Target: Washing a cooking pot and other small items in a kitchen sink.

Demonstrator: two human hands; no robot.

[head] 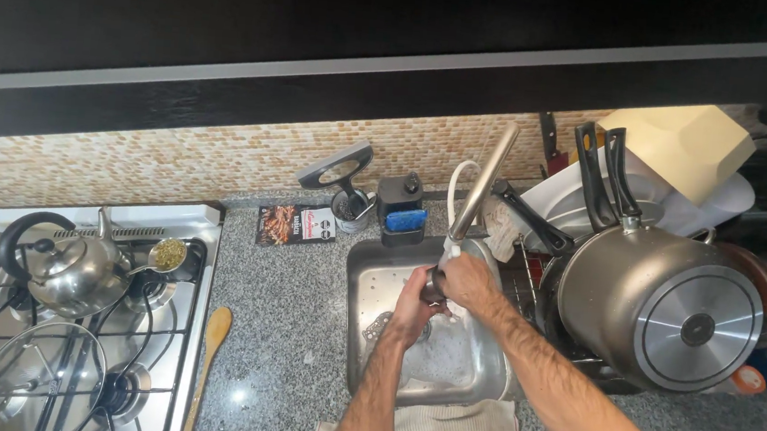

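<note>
- Even, bright light falls from above onto the worktop [283, 326], with a small glare spot on its granite.
- The cupboard underside [326, 19] is near black.
- Sharp highlights sit on the kettle [73, 273] and pot base [698, 327].
- Straight lines bow towards the edges.

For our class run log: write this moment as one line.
both hands over steel sink | gripping small dark item under tap | large grey pot on rack

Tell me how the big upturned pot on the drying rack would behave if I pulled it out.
The pot looks like thick metal, so probably heavy. It leans on its side against stacked dishes, so neighbours may shift. Possibly wet, hence slippery.
</note>
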